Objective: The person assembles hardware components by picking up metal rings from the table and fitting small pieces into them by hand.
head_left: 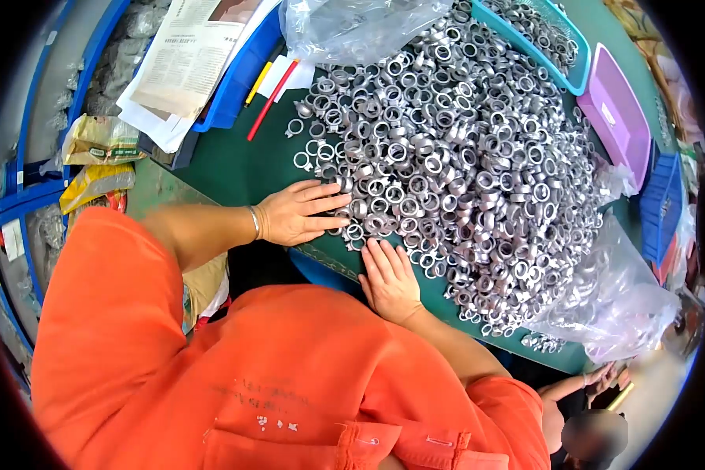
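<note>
A broad heap of small grey metal rings [478,157] covers much of the green table [243,168]. My left hand [301,212] lies flat at the heap's near left edge, fingers stretched out, with the fingertips touching the outermost rings. Beside it, my right hand [390,278] rests at the table's near edge, its fingers extended and their tips close to the lowest rings. Neither hand holds anything that shows. The palms' undersides are hidden.
A teal basket [578,59] of rings, a purple basket [615,117] and clear plastic bags [360,27] border the heap. A red pen [272,100], a yellow pen [258,83] and a blue bin [235,98] with papers lie left. Another person's hand [599,380] shows lower right.
</note>
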